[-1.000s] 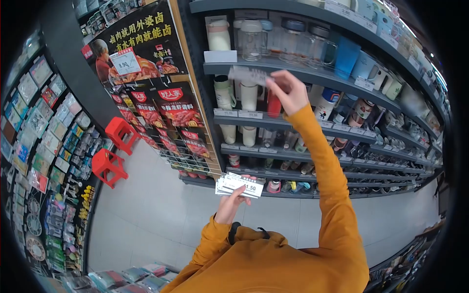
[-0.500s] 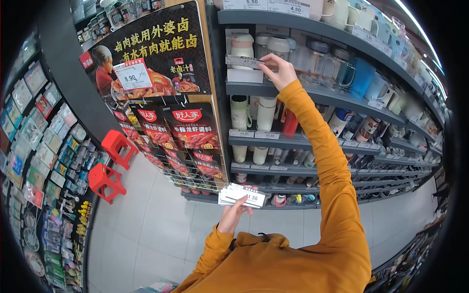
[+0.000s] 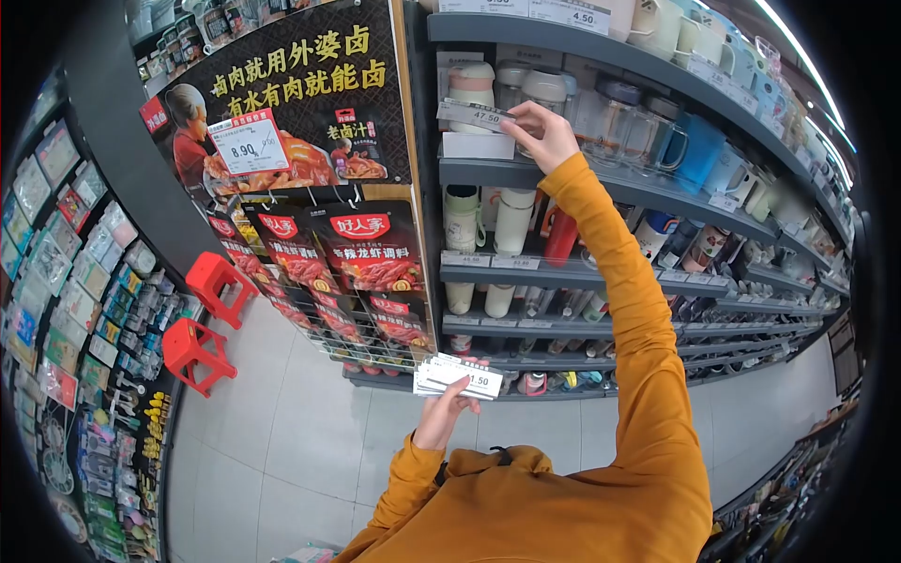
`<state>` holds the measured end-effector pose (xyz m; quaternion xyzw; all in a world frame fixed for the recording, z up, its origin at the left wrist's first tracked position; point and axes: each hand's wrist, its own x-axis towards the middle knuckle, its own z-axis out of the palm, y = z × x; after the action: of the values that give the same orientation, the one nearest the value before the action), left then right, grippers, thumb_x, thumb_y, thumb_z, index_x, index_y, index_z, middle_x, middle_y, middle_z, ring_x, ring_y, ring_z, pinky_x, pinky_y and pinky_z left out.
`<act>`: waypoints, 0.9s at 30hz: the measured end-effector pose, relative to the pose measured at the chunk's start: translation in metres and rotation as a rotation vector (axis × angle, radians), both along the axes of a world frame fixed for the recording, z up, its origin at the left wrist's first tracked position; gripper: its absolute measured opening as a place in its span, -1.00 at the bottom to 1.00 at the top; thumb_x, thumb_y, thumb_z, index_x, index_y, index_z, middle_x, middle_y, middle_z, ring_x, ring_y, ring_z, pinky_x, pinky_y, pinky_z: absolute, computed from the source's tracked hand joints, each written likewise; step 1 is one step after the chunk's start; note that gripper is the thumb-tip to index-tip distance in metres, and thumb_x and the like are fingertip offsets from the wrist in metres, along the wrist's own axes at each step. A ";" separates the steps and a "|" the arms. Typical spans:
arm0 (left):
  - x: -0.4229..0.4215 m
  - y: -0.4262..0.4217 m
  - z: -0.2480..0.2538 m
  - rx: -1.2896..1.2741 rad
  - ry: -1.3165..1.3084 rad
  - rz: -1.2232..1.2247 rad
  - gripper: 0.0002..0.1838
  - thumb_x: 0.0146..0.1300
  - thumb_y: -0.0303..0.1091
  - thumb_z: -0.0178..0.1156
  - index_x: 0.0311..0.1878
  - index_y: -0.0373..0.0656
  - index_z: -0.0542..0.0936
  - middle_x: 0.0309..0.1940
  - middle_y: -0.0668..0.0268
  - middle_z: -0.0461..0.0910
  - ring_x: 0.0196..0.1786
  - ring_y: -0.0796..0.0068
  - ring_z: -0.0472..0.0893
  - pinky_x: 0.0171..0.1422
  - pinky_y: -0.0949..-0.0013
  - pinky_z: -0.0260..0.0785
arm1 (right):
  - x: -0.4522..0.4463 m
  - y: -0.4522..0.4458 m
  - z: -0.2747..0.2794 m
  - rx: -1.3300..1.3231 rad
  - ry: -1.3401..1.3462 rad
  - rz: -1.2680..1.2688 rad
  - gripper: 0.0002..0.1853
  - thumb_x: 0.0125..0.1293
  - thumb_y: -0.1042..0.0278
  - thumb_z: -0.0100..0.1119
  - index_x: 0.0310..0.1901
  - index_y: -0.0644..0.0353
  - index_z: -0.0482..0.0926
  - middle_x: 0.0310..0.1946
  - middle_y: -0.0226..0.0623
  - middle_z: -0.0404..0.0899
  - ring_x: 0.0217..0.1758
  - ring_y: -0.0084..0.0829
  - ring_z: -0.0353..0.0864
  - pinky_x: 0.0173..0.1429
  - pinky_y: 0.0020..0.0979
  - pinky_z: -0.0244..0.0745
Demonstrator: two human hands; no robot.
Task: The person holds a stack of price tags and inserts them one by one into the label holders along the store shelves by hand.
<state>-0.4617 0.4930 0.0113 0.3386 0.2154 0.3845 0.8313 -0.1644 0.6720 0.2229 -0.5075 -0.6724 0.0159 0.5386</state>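
My right hand point(image 3: 547, 139) is raised to an upper shelf, its thumb and fingers pinching the right end of a price tag point(image 3: 472, 115) that reads 47.50. Just behind the tag stands a cup with a pale pink lid point(image 3: 469, 80), partly covered by it. Below is a white block-like piece point(image 3: 477, 146) at the shelf edge. Lower down, my left hand point(image 3: 445, 416) grips a fanned stack of price tags point(image 3: 441, 373), the thumb lying across the top one, whose visible digits end in 1.50.
Glass cups point(image 3: 612, 117) and a blue pitcher point(image 3: 696, 153) line the same grey shelf point(image 3: 582, 180). Bottles point(image 3: 512, 220) stand one level lower. At left are a display of red seasoning packets point(image 3: 371, 246), red stools point(image 3: 199, 355) and a wall of packaged goods point(image 3: 89, 319).
The price tag in my right hand now slants more, its right end lower. My left hand still holds the stack. The view has shifted slightly.
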 end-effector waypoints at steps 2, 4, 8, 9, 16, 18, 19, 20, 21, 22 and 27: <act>0.000 0.001 0.001 -0.001 0.006 0.000 -0.63 0.37 -0.38 0.04 0.20 -0.30 0.37 0.16 0.14 0.50 -0.36 0.48 0.52 -0.23 0.40 0.42 | 0.000 0.000 0.001 0.008 -0.007 0.000 -0.74 0.26 0.25 0.28 -0.17 0.27 0.58 -0.29 -0.18 0.71 -0.22 -0.46 0.69 -0.08 -0.44 0.54; -0.001 0.002 0.001 0.002 0.007 -0.005 -0.63 0.37 -0.39 0.04 0.20 -0.29 0.37 0.16 0.14 0.50 -0.35 0.48 0.51 -0.23 0.40 0.41 | 0.001 0.001 0.000 -0.029 -0.023 -0.011 -0.74 0.25 0.24 0.29 -0.17 0.27 0.58 -0.30 -0.19 0.71 -0.22 -0.45 0.69 -0.08 -0.44 0.54; -0.001 0.002 0.003 0.008 -0.002 -0.013 -0.63 0.37 -0.39 0.04 0.20 -0.27 0.38 0.14 0.16 0.51 -0.34 0.49 0.51 -0.22 0.41 0.40 | -0.005 -0.007 0.004 -0.045 -0.093 -0.030 -0.72 0.25 0.24 0.29 -0.15 0.29 0.57 -0.33 -0.19 0.70 -0.22 -0.44 0.69 -0.08 -0.43 0.54; -0.001 0.002 0.004 0.010 -0.001 -0.013 -0.64 0.37 -0.39 0.04 0.19 -0.28 0.38 0.14 0.16 0.51 -0.34 0.49 0.51 -0.22 0.41 0.40 | -0.005 -0.007 0.005 -0.055 -0.112 -0.032 -0.72 0.26 0.25 0.28 -0.13 0.28 0.57 -0.32 -0.22 0.69 -0.22 -0.47 0.68 -0.08 -0.45 0.53; -0.003 0.001 0.002 -0.002 -0.004 -0.008 -0.65 0.37 -0.39 0.04 0.17 -0.27 0.38 0.12 0.16 0.51 -0.34 0.49 0.52 -0.23 0.42 0.40 | -0.009 -0.013 0.004 -0.007 -0.180 -0.035 -0.70 0.28 0.35 0.25 0.04 0.14 0.58 -0.30 -0.26 0.64 -0.22 -0.49 0.66 -0.05 -0.45 0.54; -0.004 0.002 0.000 -0.002 -0.005 0.000 -0.65 0.36 -0.38 0.05 0.17 -0.27 0.38 0.13 0.16 0.51 -0.33 0.49 0.53 -0.23 0.42 0.40 | -0.013 -0.018 0.004 0.064 -0.249 -0.075 -0.71 0.27 0.38 0.23 0.04 0.09 0.59 -0.31 -0.26 0.63 -0.22 -0.42 0.67 -0.06 -0.42 0.55; -0.005 0.002 -0.001 -0.003 -0.004 0.004 -0.65 0.36 -0.38 0.05 0.18 -0.27 0.37 0.13 0.15 0.51 -0.33 0.49 0.53 -0.23 0.41 0.41 | -0.015 -0.020 0.002 0.127 -0.293 -0.098 -0.72 0.26 0.40 0.22 0.02 0.07 0.60 -0.31 -0.27 0.63 -0.23 -0.37 0.67 -0.08 -0.39 0.55; -0.006 0.001 -0.002 -0.006 -0.003 0.007 -0.64 0.36 -0.38 0.05 0.18 -0.27 0.37 0.13 0.15 0.51 -0.32 0.48 0.53 -0.23 0.41 0.41 | -0.016 -0.021 0.002 0.189 -0.336 -0.120 -0.74 0.26 0.42 0.21 0.00 0.05 0.60 -0.32 -0.27 0.63 -0.23 -0.32 0.68 -0.10 -0.37 0.56; -0.007 0.000 -0.002 -0.008 0.001 0.015 -0.64 0.36 -0.38 0.05 0.18 -0.26 0.37 0.13 0.15 0.51 -0.32 0.48 0.53 -0.24 0.41 0.41 | -0.016 -0.021 0.002 0.180 -0.328 -0.104 -0.74 0.26 0.43 0.20 -0.01 0.07 0.61 -0.31 -0.27 0.63 -0.23 -0.32 0.68 -0.10 -0.37 0.56; -0.007 -0.001 -0.001 -0.010 0.006 0.022 -0.64 0.36 -0.38 0.06 0.18 -0.26 0.37 0.13 0.15 0.51 -0.32 0.48 0.54 -0.24 0.41 0.41 | -0.015 -0.021 0.003 0.169 -0.320 -0.089 -0.75 0.25 0.44 0.20 -0.02 0.08 0.61 -0.30 -0.27 0.63 -0.22 -0.31 0.68 -0.10 -0.38 0.57; -0.010 -0.003 0.000 -0.011 0.018 0.020 -0.62 0.36 -0.37 0.06 0.20 -0.25 0.36 0.14 0.14 0.51 -0.31 0.48 0.54 -0.25 0.42 0.41 | -0.005 -0.018 0.005 0.143 -0.254 -0.001 -0.80 0.26 0.50 0.18 -0.09 0.19 0.64 -0.25 -0.24 0.61 -0.19 -0.33 0.67 -0.06 -0.42 0.61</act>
<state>-0.4713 0.4903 0.0111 0.3356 0.2284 0.3884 0.8272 -0.1698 0.6542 0.2281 -0.4660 -0.7343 -0.0969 0.4840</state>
